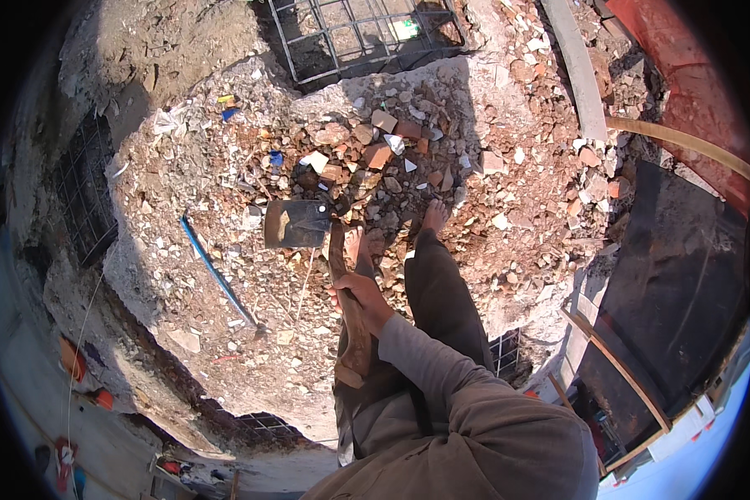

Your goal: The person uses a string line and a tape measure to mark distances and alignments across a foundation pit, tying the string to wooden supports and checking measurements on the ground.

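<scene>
My right hand (365, 298) is wrapped round the middle of a hoe's short, curved wooden handle (354, 337). The hoe's broad, dark metal blade (297, 224) is at the far end of the handle, pointing left over the rubble, with a pale worn patch on it. Whether the blade touches the ground, I cannot tell. Both my bare feet (435, 217) stand on broken ground just right of the blade. Ahead of them lies a heap of brick pieces (377, 155), stones and white shards. My left hand is out of sight.
A blue strip (217, 271) lies on the rubble to the left. Beyond the heap, a metal rebar grid (367, 37) spans a pit. On the right are a concrete beam (577, 71), a curved wooden strip (683, 143) and a dark sheet (675, 275). The rubble ledge drops off at left.
</scene>
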Motion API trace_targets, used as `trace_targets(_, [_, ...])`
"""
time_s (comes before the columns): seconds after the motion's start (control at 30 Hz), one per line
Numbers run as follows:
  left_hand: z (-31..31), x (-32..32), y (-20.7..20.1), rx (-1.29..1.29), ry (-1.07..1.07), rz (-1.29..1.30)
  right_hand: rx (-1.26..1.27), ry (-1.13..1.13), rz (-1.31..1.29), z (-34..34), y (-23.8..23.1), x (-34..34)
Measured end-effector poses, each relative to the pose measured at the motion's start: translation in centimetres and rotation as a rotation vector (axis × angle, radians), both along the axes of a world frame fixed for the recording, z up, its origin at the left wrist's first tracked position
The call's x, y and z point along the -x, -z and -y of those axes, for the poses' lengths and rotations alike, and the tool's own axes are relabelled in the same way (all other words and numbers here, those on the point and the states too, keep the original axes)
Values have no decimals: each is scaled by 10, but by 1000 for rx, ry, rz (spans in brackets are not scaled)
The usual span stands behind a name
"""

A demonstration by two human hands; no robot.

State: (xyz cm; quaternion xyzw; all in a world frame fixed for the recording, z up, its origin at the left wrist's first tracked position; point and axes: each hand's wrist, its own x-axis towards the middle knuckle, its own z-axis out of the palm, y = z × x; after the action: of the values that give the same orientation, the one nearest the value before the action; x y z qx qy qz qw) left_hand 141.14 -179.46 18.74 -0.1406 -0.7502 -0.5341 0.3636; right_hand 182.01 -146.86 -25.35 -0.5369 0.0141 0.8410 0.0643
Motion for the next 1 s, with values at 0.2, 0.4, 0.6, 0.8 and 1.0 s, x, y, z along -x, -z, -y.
trace_targets(0.2, [72, 5, 40, 453, -561, 139, -405, -276, 89, -100, -57, -94])
trace_targets(0.4, [78, -38, 151, 720, -490, 444, -1146, -405, 506, -202, 53, -155])
trace_targets(0.6, [-211, -232, 377, 1161, 380, 897, -1291, -358, 836, -379, 139, -167])
trace_targets(0.8, [-418, -348, 533, 1156, 989, 1073, -1211, -495, 1049, -479, 244, -159])
trace_targets(1.0, [-534, -416, 668, 779, 1198, 1342, -1097, -484, 926, -447, 293, -121])
